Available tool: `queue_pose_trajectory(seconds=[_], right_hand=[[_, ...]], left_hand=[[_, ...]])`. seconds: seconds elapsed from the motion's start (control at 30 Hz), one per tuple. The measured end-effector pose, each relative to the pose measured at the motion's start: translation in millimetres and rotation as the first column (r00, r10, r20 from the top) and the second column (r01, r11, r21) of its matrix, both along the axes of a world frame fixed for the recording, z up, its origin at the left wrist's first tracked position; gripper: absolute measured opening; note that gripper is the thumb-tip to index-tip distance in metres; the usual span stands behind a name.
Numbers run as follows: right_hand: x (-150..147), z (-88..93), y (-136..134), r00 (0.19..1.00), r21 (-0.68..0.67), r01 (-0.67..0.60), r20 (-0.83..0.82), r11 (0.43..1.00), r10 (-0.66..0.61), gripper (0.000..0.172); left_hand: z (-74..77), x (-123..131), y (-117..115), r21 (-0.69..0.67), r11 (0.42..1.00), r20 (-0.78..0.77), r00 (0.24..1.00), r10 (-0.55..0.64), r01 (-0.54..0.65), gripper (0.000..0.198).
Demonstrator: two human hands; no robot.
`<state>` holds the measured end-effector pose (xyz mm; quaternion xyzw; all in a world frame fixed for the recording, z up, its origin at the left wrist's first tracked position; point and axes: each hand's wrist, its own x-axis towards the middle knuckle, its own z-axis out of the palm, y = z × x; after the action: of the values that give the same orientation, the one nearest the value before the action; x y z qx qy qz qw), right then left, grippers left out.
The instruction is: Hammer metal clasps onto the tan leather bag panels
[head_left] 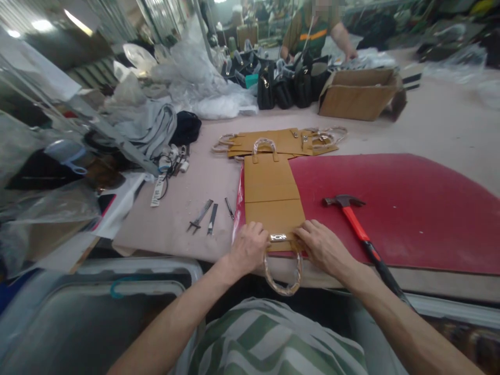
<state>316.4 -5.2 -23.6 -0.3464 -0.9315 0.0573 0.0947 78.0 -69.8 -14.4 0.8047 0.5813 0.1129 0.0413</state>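
A flat tan leather bag piece [271, 190] lies on a red mat [394, 208], one handle at its far end and a plastic-wrapped handle [283, 278] hanging over the table's near edge. A silver metal clasp [278, 237] sits at its near end. My left hand [248, 247] presses on the piece just left of the clasp, fingers curled down. My right hand [322, 245] presses on it just right of the clasp, fingers bent. Neither hand lifts anything.
A red-handled hammer [357, 224] lies on the mat to the right. Small metal tools [207, 214] lie left of the mat. More tan bag pieces [281, 140] are stacked beyond. A cardboard box [359, 94], black bags [285, 86] and another person [316, 31] are at the far side.
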Motion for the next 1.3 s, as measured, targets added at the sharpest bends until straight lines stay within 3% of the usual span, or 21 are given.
queue_pose_trajectory(seconds=[0.2, 0.37, 0.57, 0.8, 0.97, 1.07, 1.2, 1.3], right_hand=[[5.2, 0.3, 1.4, 0.990, 0.041, -0.141, 0.002, 0.989, 0.141, 0.017], [7.6, -7.6, -4.2, 0.982, 0.099, -0.167, -0.075, 0.981, 0.175, 0.018], [14.2, -22.8, -6.7, 0.963, 0.162, -0.118, -0.222, 0.980, 0.153, 0.025], [22.1, -21.7, -1.4, 0.941, 0.121, -0.185, -0.262, 0.975, 0.211, 0.024], [26.2, -18.3, 4.4, 0.924, 0.105, -0.260, -0.261, 0.960, 0.279, 0.023], [27.4, -15.7, 9.0, 0.911, 0.096, -0.311, -0.251, 0.945, 0.326, 0.025], [28.6, -17.6, 15.3, 0.896, 0.078, -0.350, -0.262, 0.934, 0.358, 0.024], [30.7, -24.0, 18.5, 0.892, 0.081, -0.352, -0.273, 0.933, 0.360, 0.023]], left_hand=[[-11.9, 0.1, -1.7, 0.111, 0.968, -0.273, 0.943, -0.190, 0.227, 0.011], [-23.9, -18.8, -7.9, 0.254, 0.908, -0.112, 0.943, -0.314, 0.333, 0.016], [-39.5, -33.0, -9.8, 0.433, 0.869, 0.224, 0.905, -0.362, 0.241, 0.029], [-50.1, -42.0, -12.3, 0.397, 0.895, 0.410, 0.833, -0.372, 0.204, 0.030], [-47.5, -43.2, -9.9, 0.387, 0.896, 0.434, 0.814, -0.386, 0.218, 0.028], [-45.1, -40.3, -13.2, 0.388, 0.898, 0.383, 0.851, -0.359, 0.205, 0.025], [-44.5, -32.7, -28.5, 0.421, 0.903, 0.237, 0.949, -0.206, 0.091, 0.032], [-47.2, -26.8, -39.8, 0.442, 0.897, 0.193, 0.977, -0.092, -0.002, 0.034]])
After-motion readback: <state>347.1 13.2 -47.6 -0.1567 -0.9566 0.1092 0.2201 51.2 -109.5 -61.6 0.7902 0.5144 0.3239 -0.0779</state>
